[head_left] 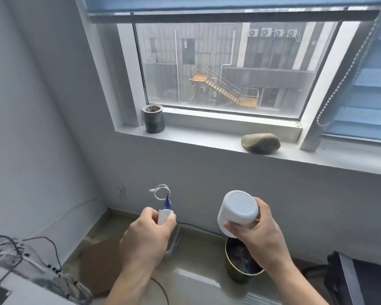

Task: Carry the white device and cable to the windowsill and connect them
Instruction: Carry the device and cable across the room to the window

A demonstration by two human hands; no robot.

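Note:
My right hand (257,230) grips the white device (238,209), a rounded cylinder tilted with one flat end facing me. My left hand (147,234) is closed around a white plug block (164,216) with a blue connector on top; the white cable (161,191) curls in a small loop above it. Both hands are held out below the white windowsill (198,139), which runs across the view above them. The device and the cable are apart, roughly a hand's width between them.
On the sill stand a grey mesh-covered cup (153,118) at the left and a brown-grey stone (260,143) toward the right. A blind's bead chain (348,71) hangs at the right. A round bin (242,263) and black cables lie on the floor below.

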